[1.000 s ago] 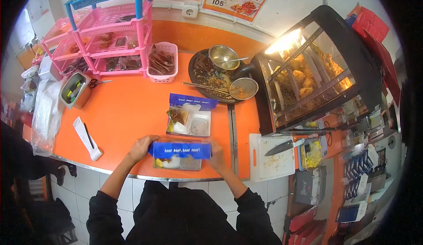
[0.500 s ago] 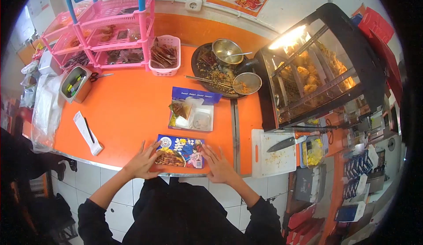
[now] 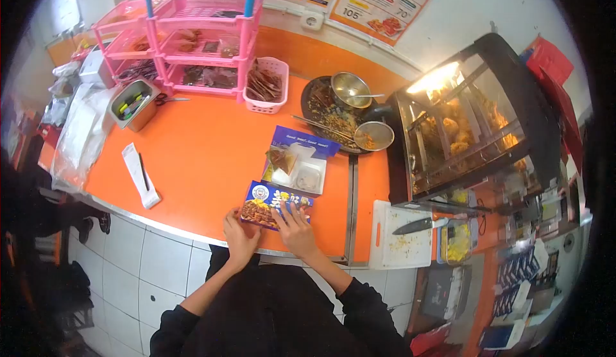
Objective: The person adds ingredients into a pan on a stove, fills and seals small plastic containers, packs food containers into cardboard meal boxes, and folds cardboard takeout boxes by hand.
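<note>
A closed blue printed box lies on the orange counter near its front edge. My left hand is at the box's lower left corner, thumb and fingers apart. My right hand rests on the right part of the lid, its fingers spread. Just behind stands an open box with its blue lid raised, holding a wrapped brown item, something white and a clear lidded cup.
Behind are a black pan, a steel bowl, a strainer and a pink basket. Rightward are a cutting board, a knife and a lit food warmer. A white paper strip lies left.
The near box was shut, and its printed top now faces up. It now sits against the open box. My right hand has moved onto its lid. The view has shifted left.
</note>
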`<state>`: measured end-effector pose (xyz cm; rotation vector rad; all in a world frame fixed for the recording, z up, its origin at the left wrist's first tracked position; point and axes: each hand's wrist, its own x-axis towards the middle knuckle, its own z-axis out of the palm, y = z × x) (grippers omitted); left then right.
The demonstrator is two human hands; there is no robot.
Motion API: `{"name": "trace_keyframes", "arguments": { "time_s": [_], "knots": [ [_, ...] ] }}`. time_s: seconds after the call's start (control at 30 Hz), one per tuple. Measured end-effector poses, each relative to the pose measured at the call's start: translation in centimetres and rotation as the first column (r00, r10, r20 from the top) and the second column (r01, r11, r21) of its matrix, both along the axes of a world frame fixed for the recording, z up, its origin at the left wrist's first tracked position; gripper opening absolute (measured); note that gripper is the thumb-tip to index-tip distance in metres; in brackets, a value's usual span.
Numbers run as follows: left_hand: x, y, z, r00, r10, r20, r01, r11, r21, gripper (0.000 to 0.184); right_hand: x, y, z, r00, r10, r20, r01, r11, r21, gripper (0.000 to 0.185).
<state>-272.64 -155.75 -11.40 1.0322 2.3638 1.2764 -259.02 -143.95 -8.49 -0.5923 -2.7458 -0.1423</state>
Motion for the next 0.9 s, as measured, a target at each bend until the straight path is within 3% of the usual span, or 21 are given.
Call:
{"name": "trace_keyframes", "arguments": {
  "time_s": [0.1, 0.2, 0.6, 0.9],
  "knots": [
    [1.1, 0.2, -1.5, 0.996, 0.075, -0.043, -0.079, 0.991, -0.111, 0.101, 0.0, -0.5, 1.1, 1.0, -0.012, -0.016, 0.009, 0.986, -0.164, 0.054],
    [2.6, 1.2, -1.2, 0.992, 0.112, -0.064, -0.12, 0.983, -0.138, 0.111, -0.1, -0.7, 0.6, 1.0, -0.013, -0.024, 0.009, 0.986, -0.167, 0.056],
    [3.1, 1.7, -2.2, 0.984, 0.16, -0.075, -0.169, 0.977, -0.132, 0.107, -0.3, -0.6, 0.4, 0.998, -0.038, -0.045, 0.028, 0.977, -0.21, 0.056],
    [3.4, 2.4, -2.2, 0.978, 0.196, -0.073, -0.206, 0.965, -0.165, 0.115, -0.9, -1.0, 0.5, 0.991, -0.088, -0.101, 0.066, 0.977, -0.204, 0.056]
  ]
}}
